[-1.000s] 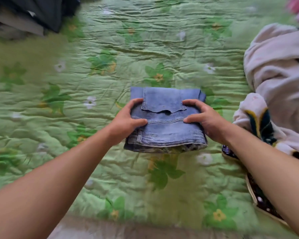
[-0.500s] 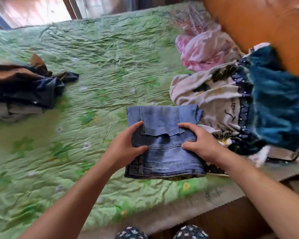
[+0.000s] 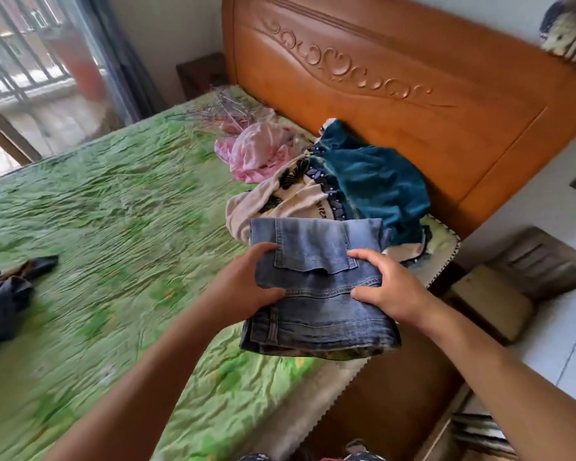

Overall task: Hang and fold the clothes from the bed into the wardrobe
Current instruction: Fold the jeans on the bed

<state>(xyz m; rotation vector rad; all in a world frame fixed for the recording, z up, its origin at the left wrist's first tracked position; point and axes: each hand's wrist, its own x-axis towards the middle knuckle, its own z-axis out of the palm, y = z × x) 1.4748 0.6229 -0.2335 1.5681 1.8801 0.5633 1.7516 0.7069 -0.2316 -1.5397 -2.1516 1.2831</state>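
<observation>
A bed with a green flowered cover fills the left, its carved wooden headboard at the right. A loose heap of clothes lies against the headboard, and a few dark clothes lie at the left edge. The folded jeans are over the bed's near edge, just in front of the heap, gripped by the left hand and right hand on opposite sides, thumbs on top.

Unreadable dark lettering on cream garment

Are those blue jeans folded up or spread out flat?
Folded. The jeans form a compact rectangle with stacked layers showing at the near edge, held between the left hand and right hand.
</observation>
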